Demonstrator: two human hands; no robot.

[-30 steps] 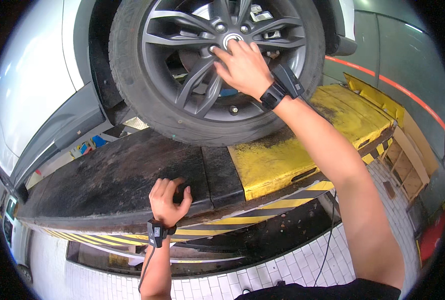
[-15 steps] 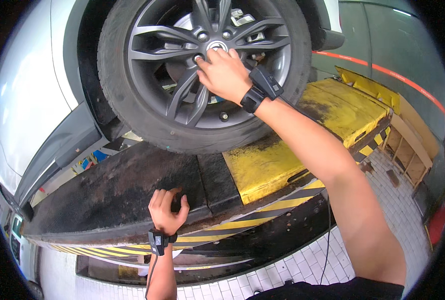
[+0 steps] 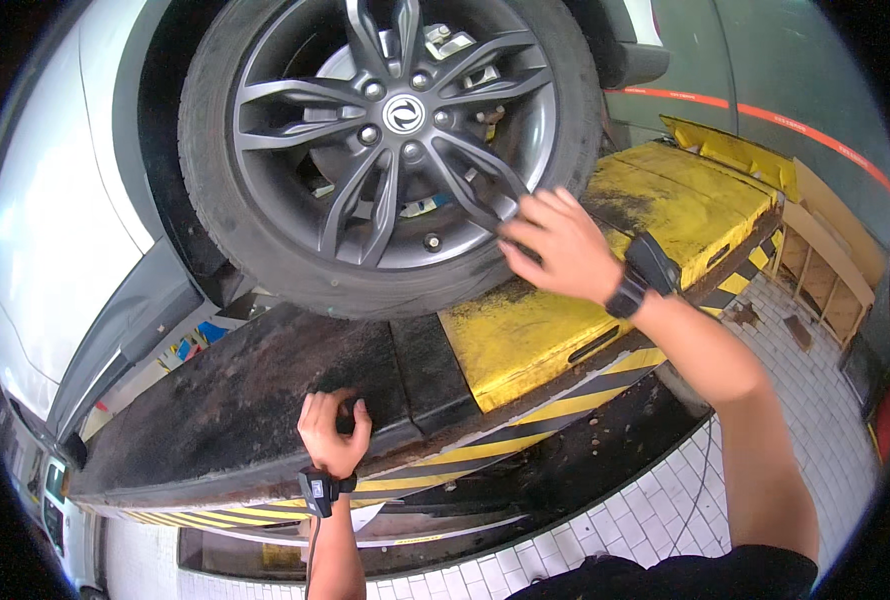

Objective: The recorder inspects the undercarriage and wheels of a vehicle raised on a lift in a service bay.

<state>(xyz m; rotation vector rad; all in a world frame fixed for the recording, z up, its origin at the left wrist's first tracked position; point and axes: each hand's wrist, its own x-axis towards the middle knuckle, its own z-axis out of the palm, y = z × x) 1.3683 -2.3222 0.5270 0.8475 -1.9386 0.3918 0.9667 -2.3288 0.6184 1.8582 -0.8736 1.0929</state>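
Observation:
A grey alloy wheel (image 3: 390, 200) with a black tyre (image 3: 255, 255) stands on the lift platform. Lug nuts, among them one at the lower left (image 3: 369, 133), sit in recesses round the centre cap (image 3: 404, 115). My right hand (image 3: 565, 250) hovers in front of the wheel's lower right, apart from the nuts; its fingers are loosely stretched, blurred at the tips, with nothing seen in them. My left hand (image 3: 333, 435) is at the black platform's front edge (image 3: 365, 455). Its fingers curl round a dark spot that I cannot make out.
The platform's yellow ramp plate (image 3: 535, 345) extends to the right, with striped edging (image 3: 525, 425) below. A white car body (image 3: 55, 180) rises at left. Wooden boards (image 3: 830, 260) lean against the green wall (image 3: 795, 90). Cables hang from both wrist devices.
My right hand has left the lower-left lug nut and moved down and to the right, uncovering the centre cap. The left hand stays at the platform edge. The view has shifted slightly.

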